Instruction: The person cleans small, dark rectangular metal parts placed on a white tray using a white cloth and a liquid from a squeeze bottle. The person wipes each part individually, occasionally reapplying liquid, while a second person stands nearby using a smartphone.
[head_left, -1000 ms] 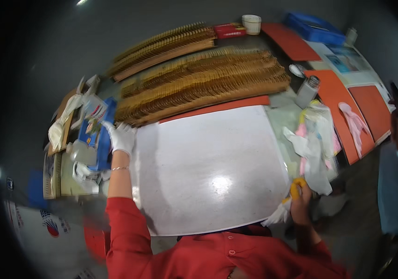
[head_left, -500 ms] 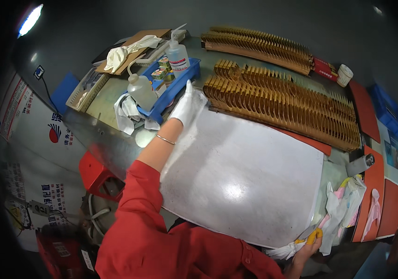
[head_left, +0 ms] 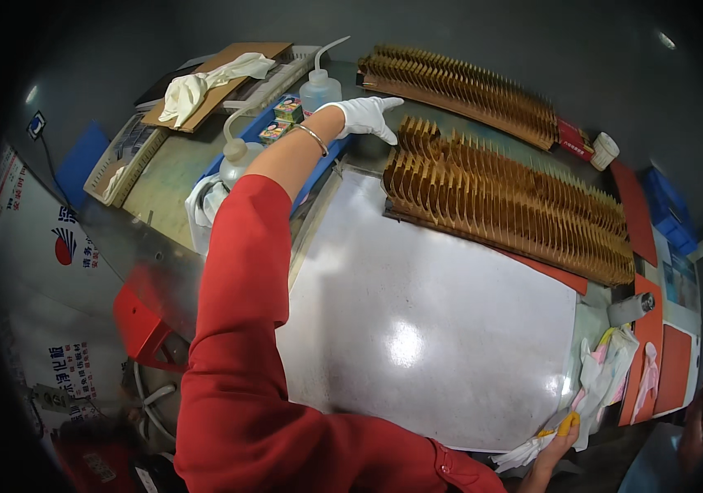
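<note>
My left hand [head_left: 365, 117], in a white glove, reaches over the blue tray [head_left: 319, 177] to the end of the nearer rack [head_left: 516, 193], which holds rows of upright brownish-gold plates. Its fingers are stretched and apart, and nothing shows in them. Behind the wrist stands a clear squeeze bottle [head_left: 319, 89]; a second squeeze bottle [head_left: 238, 158] is partly hidden by my sleeve. At the lower right, my right hand [head_left: 559, 450], with yellow finger covers, is closed on a white cloth [head_left: 524, 454] at the edge of the white work mat [head_left: 434, 329].
A second plate rack [head_left: 458, 94] lies along the back, with a red box [head_left: 573, 138] and a white tub [head_left: 605, 150] at its end. Crumpled gloves [head_left: 606, 370] and a grey can [head_left: 631, 309] lie right. Another person's hand [head_left: 697, 431] shows at the right edge.
My left hand has moved forward and right, from beside the blue tray to above the nearer rack's left end. My right hand keeps the cloth; the view has shifted slightly.
</note>
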A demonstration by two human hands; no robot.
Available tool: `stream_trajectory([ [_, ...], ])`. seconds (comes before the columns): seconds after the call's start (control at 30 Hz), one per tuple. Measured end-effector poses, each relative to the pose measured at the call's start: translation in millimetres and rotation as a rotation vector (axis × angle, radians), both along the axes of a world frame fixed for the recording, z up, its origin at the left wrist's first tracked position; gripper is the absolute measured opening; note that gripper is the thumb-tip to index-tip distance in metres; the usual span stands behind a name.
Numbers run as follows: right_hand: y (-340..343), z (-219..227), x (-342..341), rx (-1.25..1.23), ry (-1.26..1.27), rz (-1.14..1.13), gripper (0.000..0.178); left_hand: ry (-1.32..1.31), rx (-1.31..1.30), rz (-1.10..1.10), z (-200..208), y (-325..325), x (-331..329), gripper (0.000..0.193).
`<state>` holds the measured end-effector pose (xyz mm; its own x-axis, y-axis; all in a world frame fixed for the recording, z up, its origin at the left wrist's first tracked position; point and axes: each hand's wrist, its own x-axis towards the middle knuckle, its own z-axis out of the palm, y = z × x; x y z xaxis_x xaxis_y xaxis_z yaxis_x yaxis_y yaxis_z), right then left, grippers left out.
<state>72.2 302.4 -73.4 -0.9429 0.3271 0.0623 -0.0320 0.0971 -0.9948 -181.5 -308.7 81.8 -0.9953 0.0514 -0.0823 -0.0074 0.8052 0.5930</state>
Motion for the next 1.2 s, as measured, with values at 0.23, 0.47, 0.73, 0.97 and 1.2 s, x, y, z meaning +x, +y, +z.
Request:
stream_trajectory([
  [0.23,-10,9,-6,0.077,-0.040,-0.017,0.018,-0.059,0.021,-0.156,-11,2,-21,0.095],
  [0.47,-9,7,-8,0.117,-0.078,-0.084,0.017,0.024,0.180,-0.219,-27,13,-30,0.097],
  [0.73,-14,13,-9,0.066,-0.188,-0.089,0.018,0.031,0.271,-0.247,-28,24,-33,0.101],
  [0.97,8,-7,-7,0.089,-0.142,-0.102,0.019,0.147,0.170,-0.222,-39,29,-42,0.094],
  [1.2,-13,11,-10,0.187,-0.110,-0.049,0.019,0.246,0.111,-0.255,-43,27,-41,0.084],
])
